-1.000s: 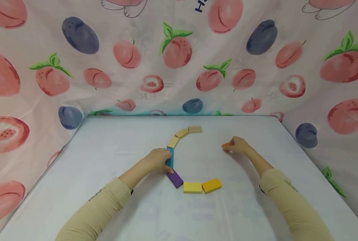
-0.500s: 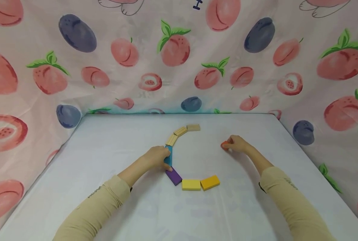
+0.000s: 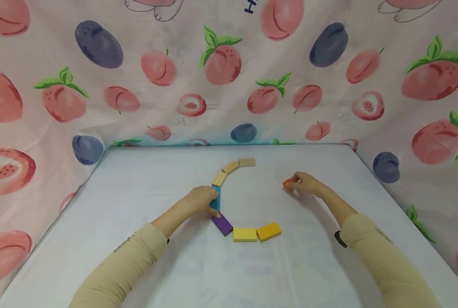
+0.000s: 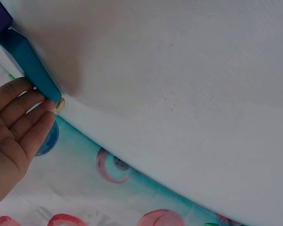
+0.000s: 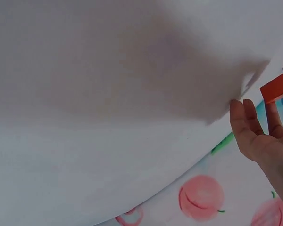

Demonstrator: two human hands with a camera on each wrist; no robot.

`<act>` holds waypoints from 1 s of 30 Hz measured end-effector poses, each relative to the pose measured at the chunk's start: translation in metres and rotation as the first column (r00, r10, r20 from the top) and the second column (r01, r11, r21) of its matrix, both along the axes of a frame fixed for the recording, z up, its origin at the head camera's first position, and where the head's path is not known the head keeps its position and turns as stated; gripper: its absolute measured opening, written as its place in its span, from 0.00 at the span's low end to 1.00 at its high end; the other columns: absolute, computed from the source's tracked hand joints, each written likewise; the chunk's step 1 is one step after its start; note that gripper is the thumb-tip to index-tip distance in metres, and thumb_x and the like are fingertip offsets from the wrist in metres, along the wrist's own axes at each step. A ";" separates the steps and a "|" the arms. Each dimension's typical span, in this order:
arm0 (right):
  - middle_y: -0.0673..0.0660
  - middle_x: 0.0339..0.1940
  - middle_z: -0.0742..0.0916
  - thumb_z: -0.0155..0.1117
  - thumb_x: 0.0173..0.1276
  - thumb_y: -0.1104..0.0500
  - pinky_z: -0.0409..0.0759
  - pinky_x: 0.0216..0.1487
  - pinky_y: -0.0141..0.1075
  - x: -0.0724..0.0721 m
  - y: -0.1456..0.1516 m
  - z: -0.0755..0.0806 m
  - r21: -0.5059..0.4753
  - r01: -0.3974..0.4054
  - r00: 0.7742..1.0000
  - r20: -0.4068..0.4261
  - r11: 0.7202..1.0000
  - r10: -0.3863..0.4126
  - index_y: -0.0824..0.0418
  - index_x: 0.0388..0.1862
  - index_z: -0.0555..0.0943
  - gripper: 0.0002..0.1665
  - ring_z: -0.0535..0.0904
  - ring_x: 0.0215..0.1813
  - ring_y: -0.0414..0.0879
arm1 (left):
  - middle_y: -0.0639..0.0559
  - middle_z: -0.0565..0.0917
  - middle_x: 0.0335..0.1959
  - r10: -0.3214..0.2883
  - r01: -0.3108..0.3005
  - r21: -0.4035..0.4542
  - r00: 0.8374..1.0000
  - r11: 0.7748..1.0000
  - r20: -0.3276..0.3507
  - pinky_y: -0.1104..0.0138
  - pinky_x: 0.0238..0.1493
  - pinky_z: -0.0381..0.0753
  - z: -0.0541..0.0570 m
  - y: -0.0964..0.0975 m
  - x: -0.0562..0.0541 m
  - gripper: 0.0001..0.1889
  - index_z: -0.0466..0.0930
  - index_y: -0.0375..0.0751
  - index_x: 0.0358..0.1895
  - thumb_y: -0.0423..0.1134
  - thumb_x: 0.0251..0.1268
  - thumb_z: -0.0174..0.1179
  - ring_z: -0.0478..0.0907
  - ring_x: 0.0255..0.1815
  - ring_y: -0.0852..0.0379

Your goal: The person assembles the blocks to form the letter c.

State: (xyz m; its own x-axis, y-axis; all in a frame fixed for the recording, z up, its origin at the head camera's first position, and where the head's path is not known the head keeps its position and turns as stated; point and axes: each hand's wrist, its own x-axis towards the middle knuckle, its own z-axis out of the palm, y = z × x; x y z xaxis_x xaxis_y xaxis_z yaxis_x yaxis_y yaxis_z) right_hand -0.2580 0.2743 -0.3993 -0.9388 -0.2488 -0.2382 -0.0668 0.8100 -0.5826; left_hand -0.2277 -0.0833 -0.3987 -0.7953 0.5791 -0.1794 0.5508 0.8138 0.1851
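My left hand holds a blue block on the white table, its fingertips at the far end and the thumb near the purple block. In the left wrist view the fingers lie along the side of the blue block; the thumb is mostly out of frame. On the right, my right hand pinches an orange block a little above the table. The right wrist view shows the orange block tilted at the fingertips, with the other fingers spread away from it.
Beyond the blue block, several bare wooden blocks curve toward the back. A yellow block and an amber block continue the curve from the purple one at the front. Fruit-print cloth hangs behind the table.
The orange block has turned slightly in my right hand, and the right forearm has swung a little outward. My left hand stays at the blue block. The head view has shifted slightly.
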 end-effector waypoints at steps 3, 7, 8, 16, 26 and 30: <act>0.65 0.40 0.80 0.56 0.70 0.55 0.73 0.40 0.35 0.005 -0.001 0.000 -0.006 -0.011 0.999 -0.044 1.000 0.010 0.72 0.44 0.72 0.19 0.73 0.42 0.52 | 0.55 0.72 0.25 -0.007 0.007 -0.001 1.000 1.000 -0.003 0.69 0.32 0.67 -0.001 0.000 -0.001 0.21 0.77 0.40 0.31 0.55 0.48 0.69 0.66 0.29 0.59; 0.64 0.38 0.81 0.58 0.69 0.57 0.73 0.39 0.34 0.012 -0.002 -0.002 -0.003 -0.030 0.993 -0.114 1.000 0.029 0.73 0.43 0.74 0.18 0.74 0.40 0.51 | 0.55 0.72 0.25 -0.011 0.011 -0.003 1.000 1.000 -0.001 0.69 0.32 0.67 -0.001 0.000 -0.001 0.21 0.76 0.40 0.31 0.55 0.48 0.69 0.66 0.29 0.59; 0.64 0.37 0.81 0.59 0.68 0.57 0.74 0.38 0.35 0.014 -0.002 -0.002 0.003 -0.032 0.991 -0.130 0.999 0.033 0.73 0.42 0.74 0.17 0.74 0.39 0.51 | 0.55 0.72 0.25 -0.013 0.013 -0.004 1.000 1.000 -0.001 0.69 0.32 0.66 -0.001 0.001 0.000 0.21 0.76 0.40 0.31 0.55 0.48 0.69 0.65 0.29 0.59; 0.64 0.35 0.83 0.63 0.65 0.59 0.75 0.37 0.34 0.029 -0.006 0.005 -0.043 -0.019 0.978 -0.209 0.999 0.010 0.73 0.41 0.75 0.17 0.77 0.37 0.50 | 0.55 0.72 0.25 -0.031 0.031 -0.007 0.999 0.999 -0.013 0.71 0.30 0.66 0.004 0.001 0.001 0.22 0.76 0.39 0.30 0.55 0.48 0.69 0.65 0.28 0.60; 0.66 0.38 0.84 0.67 0.61 0.60 0.77 0.37 0.33 0.048 -0.018 0.006 -0.085 0.032 0.953 -0.298 0.996 -0.056 0.73 0.47 0.76 0.20 0.78 0.36 0.50 | 0.56 0.70 0.24 -0.046 0.046 -0.005 0.998 0.999 -0.033 0.71 0.29 0.65 0.004 -0.002 0.003 0.22 0.75 0.40 0.30 0.56 0.48 0.69 0.64 0.28 0.60; 0.63 0.35 0.86 0.68 0.60 0.60 0.77 0.33 0.29 0.056 -0.024 0.003 -0.123 0.012 0.959 -0.281 0.992 -0.046 0.71 0.46 0.79 0.19 0.78 0.33 0.46 | 0.55 0.70 0.25 -0.049 0.049 -0.015 0.998 0.999 -0.033 0.71 0.29 0.65 0.004 -0.002 0.004 0.23 0.77 0.39 0.32 0.56 0.48 0.68 0.65 0.28 0.60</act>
